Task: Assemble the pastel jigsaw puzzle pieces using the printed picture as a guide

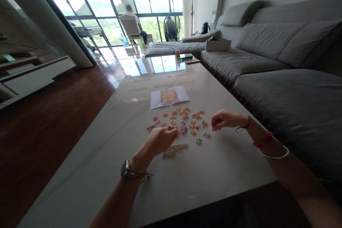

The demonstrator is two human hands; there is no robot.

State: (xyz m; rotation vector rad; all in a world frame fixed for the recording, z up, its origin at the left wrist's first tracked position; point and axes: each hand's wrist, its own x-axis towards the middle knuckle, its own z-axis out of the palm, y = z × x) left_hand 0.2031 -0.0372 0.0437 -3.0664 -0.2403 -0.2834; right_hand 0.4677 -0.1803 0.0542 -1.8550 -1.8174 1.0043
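Just before the picture sheet (170,97): knobbed, mostly pink-yellow jigsaw pieces (183,128) | tabletop (114,121) open beside sheet to both edges | your right hand (224,119) pinches one; left hand (159,139) fingers bunched, hold unclear

This is a home, by the look of it a living room. A long grey sofa (259,51) with thick cushions (288,41) runs along the right wall, beside a low, glossy pale worktop (112,131) of the coffee-table kind. The floor (77,117) is reddish brown and shiny. At the far end, tall windows (107,1) with pale curtains (186,10) look onto green hills (92,7), and a person (141,27) sits there in a chair (130,25).
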